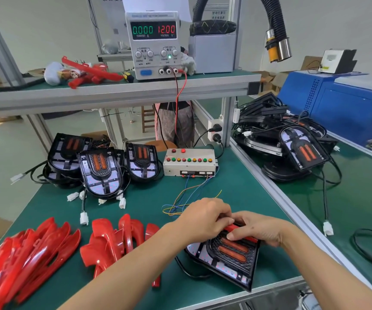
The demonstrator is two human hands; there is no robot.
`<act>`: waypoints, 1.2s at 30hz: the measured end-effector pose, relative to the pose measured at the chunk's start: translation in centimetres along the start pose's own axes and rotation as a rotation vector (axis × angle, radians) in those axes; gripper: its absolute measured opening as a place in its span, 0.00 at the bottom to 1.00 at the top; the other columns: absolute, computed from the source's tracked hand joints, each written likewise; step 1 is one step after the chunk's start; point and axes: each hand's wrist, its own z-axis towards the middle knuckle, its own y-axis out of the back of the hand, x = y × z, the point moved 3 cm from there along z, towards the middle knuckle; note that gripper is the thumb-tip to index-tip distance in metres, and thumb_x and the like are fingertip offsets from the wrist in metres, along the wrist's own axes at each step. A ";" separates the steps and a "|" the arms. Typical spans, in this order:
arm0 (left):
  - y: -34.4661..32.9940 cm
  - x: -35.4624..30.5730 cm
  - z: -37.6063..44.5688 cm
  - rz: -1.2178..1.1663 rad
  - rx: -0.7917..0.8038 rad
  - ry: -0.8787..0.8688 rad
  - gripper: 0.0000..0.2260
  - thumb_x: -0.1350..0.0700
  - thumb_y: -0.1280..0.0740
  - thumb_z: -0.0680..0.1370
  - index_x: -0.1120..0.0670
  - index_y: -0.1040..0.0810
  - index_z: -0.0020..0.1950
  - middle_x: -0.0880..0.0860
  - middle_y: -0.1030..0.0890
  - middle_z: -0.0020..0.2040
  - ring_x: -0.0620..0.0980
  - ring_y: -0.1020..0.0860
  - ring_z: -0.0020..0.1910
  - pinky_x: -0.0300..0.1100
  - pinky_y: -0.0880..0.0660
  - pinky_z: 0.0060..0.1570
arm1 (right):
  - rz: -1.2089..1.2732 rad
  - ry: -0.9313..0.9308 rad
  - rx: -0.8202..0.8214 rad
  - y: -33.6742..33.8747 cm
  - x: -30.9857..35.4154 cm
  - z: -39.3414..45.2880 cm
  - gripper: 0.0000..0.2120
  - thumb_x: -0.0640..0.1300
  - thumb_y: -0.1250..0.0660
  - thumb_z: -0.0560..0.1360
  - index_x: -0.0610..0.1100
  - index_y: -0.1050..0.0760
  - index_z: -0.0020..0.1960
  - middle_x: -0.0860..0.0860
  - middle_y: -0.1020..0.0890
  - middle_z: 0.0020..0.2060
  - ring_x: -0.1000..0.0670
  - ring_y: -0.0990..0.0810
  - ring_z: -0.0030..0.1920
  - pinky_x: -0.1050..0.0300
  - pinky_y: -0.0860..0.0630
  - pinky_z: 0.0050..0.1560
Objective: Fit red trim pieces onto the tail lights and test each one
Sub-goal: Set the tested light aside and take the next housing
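Both hands, left hand and right hand, are pinching a red trim piece against the tail light; it's looking light, stiff, snappable, best gripped along its edges.

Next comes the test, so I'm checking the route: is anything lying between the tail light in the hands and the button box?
Only loose coloured wires cross the mat between the tail light and the button box; they run from the box toward the left hand. Nothing else visible.

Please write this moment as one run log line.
step: fitting red trim piece | tail light: on mat | left hand: gripping trim | right hand: pressing trim
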 end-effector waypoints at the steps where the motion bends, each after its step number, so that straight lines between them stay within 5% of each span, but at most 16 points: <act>1: -0.1 -0.2 -0.1 0.012 -0.022 0.000 0.08 0.52 0.33 0.81 0.54 0.18 0.51 0.52 0.19 0.47 0.55 0.22 0.48 0.53 0.25 0.49 | 0.008 0.007 0.003 0.0 -0.1 0.0 0.13 0.43 0.24 0.71 0.50 0.16 0.55 0.47 0.14 0.54 0.49 0.16 0.56 0.55 0.21 0.57; 7: -0.7 -0.3 -0.7 0.095 -0.151 -0.066 0.10 0.52 0.32 0.81 0.57 0.15 0.50 0.54 0.20 0.47 0.56 0.25 0.49 0.53 0.27 0.50 | 0.026 0.039 0.007 -0.1 -0.2 -0.2 0.13 0.43 0.25 0.73 0.48 0.16 0.58 0.46 0.15 0.55 0.48 0.17 0.57 0.54 0.22 0.59; 14: 1.2 2.2 -1.5 -0.283 -0.232 0.196 0.08 0.51 0.31 0.80 0.50 0.14 0.52 0.44 0.16 0.47 0.40 0.21 0.47 0.37 0.26 0.52 | 0.013 0.043 0.034 -0.1 0.1 -0.4 0.21 0.41 0.27 0.76 0.47 0.22 0.69 0.42 0.17 0.63 0.45 0.17 0.60 0.54 0.21 0.59; 18: 3.1 6.3 -3.7 -0.346 -0.324 0.460 0.06 0.51 0.31 0.80 0.50 0.15 0.47 0.43 0.18 0.37 0.36 0.25 0.35 0.34 0.29 0.40 | 0.003 0.047 0.051 0.0 0.0 -0.5 0.23 0.41 0.28 0.76 0.49 0.23 0.70 0.42 0.18 0.64 0.45 0.18 0.61 0.52 0.21 0.60; 23: 2.5 7.4 -5.9 -0.381 -0.261 0.524 0.09 0.45 0.33 0.80 0.47 0.18 0.44 0.36 0.22 0.30 0.34 0.27 0.30 0.28 0.33 0.34 | -0.025 0.071 0.070 0.2 0.0 -0.3 0.25 0.43 0.27 0.75 0.50 0.24 0.72 0.44 0.19 0.66 0.42 0.20 0.66 0.49 0.22 0.64; 28: 1.3 7.0 -6.2 -0.509 -0.203 0.550 0.14 0.43 0.36 0.82 0.51 0.17 0.47 0.51 0.18 0.39 0.46 0.24 0.39 0.49 0.22 0.49 | -0.036 0.107 0.111 0.1 0.1 -0.3 0.27 0.41 0.27 0.76 0.52 0.26 0.74 0.47 0.21 0.70 0.44 0.23 0.70 0.51 0.24 0.66; 30: 1.2 6.7 -6.2 -0.525 -0.176 0.578 0.16 0.41 0.37 0.82 0.51 0.18 0.49 0.56 0.17 0.43 0.47 0.23 0.41 0.51 0.22 0.52 | -0.036 0.107 0.125 0.1 0.3 -0.3 0.27 0.40 0.27 0.76 0.51 0.26 0.74 0.47 0.22 0.70 0.44 0.23 0.70 0.52 0.24 0.66; 33: 1.4 6.1 -6.3 -0.426 -0.200 0.545 0.14 0.42 0.36 0.82 0.50 0.18 0.48 0.44 0.21 0.37 0.39 0.24 0.38 0.38 0.27 0.45 | -0.061 0.114 0.120 0.1 0.3 -0.2 0.30 0.44 0.26 0.74 0.47 0.29 0.75 0.47 0.22 0.71 0.45 0.24 0.71 0.51 0.26 0.69; 36: 2.2 5.4 -6.7 -0.312 -0.411 0.473 0.09 0.49 0.36 0.83 0.52 0.19 0.52 0.44 0.21 0.46 0.33 0.25 0.47 0.24 0.34 0.44 | -0.066 0.122 0.100 0.3 0.2 -0.1 0.34 0.45 0.25 0.73 0.45 0.30 0.76 0.48 0.22 0.71 0.45 0.25 0.72 0.46 0.28 0.73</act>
